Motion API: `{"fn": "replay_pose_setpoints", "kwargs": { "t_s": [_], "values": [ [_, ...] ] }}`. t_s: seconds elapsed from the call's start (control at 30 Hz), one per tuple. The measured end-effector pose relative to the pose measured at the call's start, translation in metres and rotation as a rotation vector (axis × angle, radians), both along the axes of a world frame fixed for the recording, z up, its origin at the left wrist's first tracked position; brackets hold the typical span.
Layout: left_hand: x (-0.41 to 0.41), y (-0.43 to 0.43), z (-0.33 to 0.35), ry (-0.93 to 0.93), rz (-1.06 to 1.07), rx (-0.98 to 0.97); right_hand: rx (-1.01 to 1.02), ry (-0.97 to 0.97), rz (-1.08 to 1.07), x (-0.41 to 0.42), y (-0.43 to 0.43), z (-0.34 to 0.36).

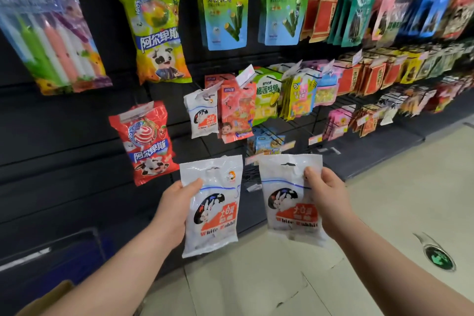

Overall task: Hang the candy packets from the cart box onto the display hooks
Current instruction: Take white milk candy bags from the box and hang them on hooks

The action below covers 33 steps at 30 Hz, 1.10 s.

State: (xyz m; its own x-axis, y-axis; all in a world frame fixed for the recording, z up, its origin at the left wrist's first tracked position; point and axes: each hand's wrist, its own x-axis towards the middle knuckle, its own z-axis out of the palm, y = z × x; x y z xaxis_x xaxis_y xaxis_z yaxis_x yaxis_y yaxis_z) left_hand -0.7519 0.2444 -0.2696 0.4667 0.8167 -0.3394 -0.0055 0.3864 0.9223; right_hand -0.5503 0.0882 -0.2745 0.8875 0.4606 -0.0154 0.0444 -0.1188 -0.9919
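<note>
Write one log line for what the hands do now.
left hand grips left packet | right hand grips right packet | both below hung packet

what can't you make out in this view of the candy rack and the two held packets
Head view only:
- cardboard box: cut off by the bottom-left edge, contents unseen.
- far-right hanging packs: blurred, labels unreadable.
- left hand: fingers hidden behind left packet.
- right hand: fingers hidden behind right packet.

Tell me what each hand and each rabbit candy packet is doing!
left hand: grips the left packet by its side edge.
right hand: pinches the right packet near its top.
left packet: held upright, not hung yet.
right packet: held upright, not hung yet.
hung packet: already hanging.
</note>
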Motion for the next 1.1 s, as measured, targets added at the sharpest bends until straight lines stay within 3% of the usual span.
{"fn": "replay_pose_setpoints", "kwargs": {
  "t_s": [0.47, 1.1],
  "values": [
    [0.085, 0.120, -0.012, 0.008, 0.022, 0.029, -0.027, -0.047, 0.106, 0.090, 0.140, 0.016],
    [0.105, 0.201, -0.057, 0.003, 0.336, 0.024, -0.064, 0.021, 0.422, 0.136, 0.310, -0.038]
  ]
}}
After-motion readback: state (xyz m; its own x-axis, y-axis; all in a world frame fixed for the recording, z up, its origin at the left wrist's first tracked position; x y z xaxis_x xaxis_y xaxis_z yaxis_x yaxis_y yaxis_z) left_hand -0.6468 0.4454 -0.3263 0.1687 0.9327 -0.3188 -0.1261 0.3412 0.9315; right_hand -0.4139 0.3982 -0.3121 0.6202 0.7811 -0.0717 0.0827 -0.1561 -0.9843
